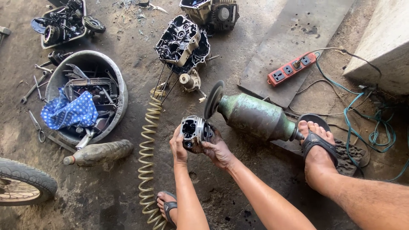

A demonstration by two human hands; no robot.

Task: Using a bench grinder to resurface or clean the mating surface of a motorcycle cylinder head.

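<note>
Oily concrete floor is carrying a bench grinder at centre, parts basin at 9 o'clock, power strip at 2 o'clock.

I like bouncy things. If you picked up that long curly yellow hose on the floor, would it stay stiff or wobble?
The curly hose would probably sag and wobble: it is a long thin coil, already bending along the floor. It looks light for its length. It seems grimy, so perhaps a little slippery.
</note>
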